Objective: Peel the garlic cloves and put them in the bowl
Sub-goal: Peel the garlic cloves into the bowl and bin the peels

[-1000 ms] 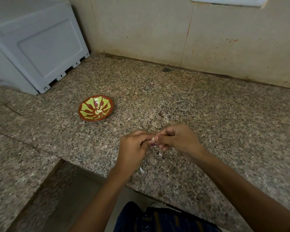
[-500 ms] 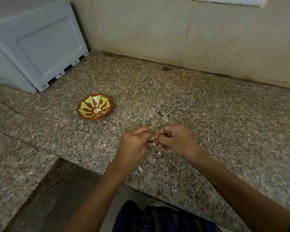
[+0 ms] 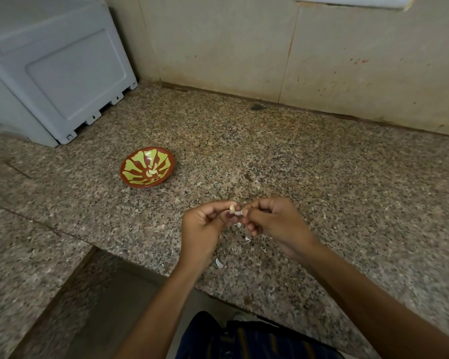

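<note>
Since half a second ago the two hands have drawn slightly apart at the fingertips, and the garlic clove [image 3: 232,208] now shows more plainly as a pale, bare piece at the tip of the left hand [image 3: 202,229]. Earlier it was mostly hidden where the fingers met. The bowl and the loose scraps lie as they did.

The left hand pinches the clove between thumb and forefinger, its other fingers curled beneath. The right hand [image 3: 272,221] has its fingers curled in, thumb and forefinger pinching a thin white strip of garlic skin [image 3: 238,212] that still touches the clove. Both hands hover just above the granite counter [image 3: 322,177], near its front edge.

Counted: one clove in hand, and one bowl [image 3: 147,167], red-brown with a yellow-green petal pattern, standing on the counter well beyond and to the left of the left hand. In the bowl's middle lie peeled cloves [image 3: 152,172]; about two or three, too small to count surely. Three white peel scraps [image 3: 219,263] show on the counter: one just under the right hand's fingers, one a little nearer the person beside the right hand, one beside the left wrist.

Far off to the left of the left hand stands one grey plastic appliance [image 3: 49,73] against the tiled wall [image 3: 244,47].
</note>
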